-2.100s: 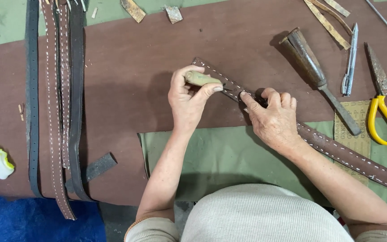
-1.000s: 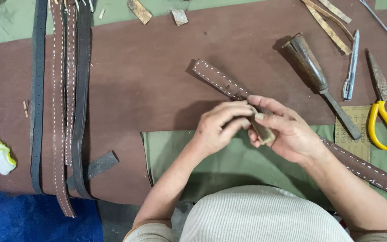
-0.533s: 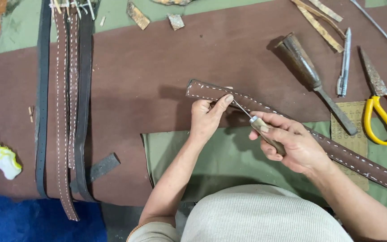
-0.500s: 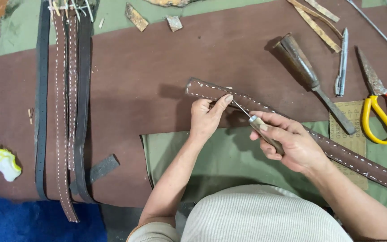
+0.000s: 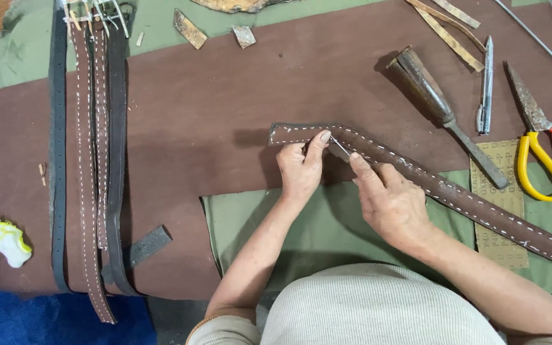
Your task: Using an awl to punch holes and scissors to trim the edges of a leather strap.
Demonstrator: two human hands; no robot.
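Strap (image 5: pixel 416 176) looks stitched end to end; left hand (image 5: pixel 300 167) is pinning its end mid-desk, right grip (image 5: pixel 388 201) is pinching an awl (image 5: pixel 340 147).

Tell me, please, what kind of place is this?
Probably a leather workshop bench: stitched leather belts lie on a brown leather sheet, beside scissors and a chisel.

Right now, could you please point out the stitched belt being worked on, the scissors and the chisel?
stitched belt (image 5: pixel 480 207): head view, mid-strap, right of the hands.
scissors (image 5: pixel 544 167): head view, yellow handle loop.
chisel (image 5: pixel 426 86): head view, wooden handle.
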